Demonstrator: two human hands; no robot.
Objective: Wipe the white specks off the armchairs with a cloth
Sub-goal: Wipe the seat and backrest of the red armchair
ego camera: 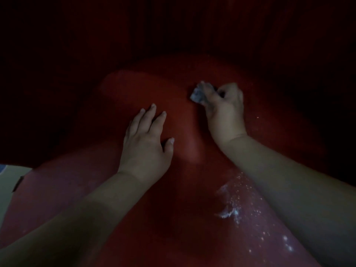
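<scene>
A: What's the big thing here?

B: A dark red upholstered armchair seat (173,218), dimly lit, filling most of the view. Its far part looks clean; the near right part does not.

A: So where is the mess relative to the grip?

B: The patch of white specks and smears (234,206) lies nearer the person than the cloth, well back along the seat and just beside the right forearm. My guess is the next stroke has to pull back toward the body.

A: Which hand is closer?

B: The right hand (224,108), whose own arm runs alongside the specks. Its fingers are curled tight round a small crumpled grey-white cloth (198,93), pressed to the seat.

A: And the other?

B: The left hand (147,137) lies flat on the cushion, fingers straight and spread, holding nothing, further from the specks.
</scene>
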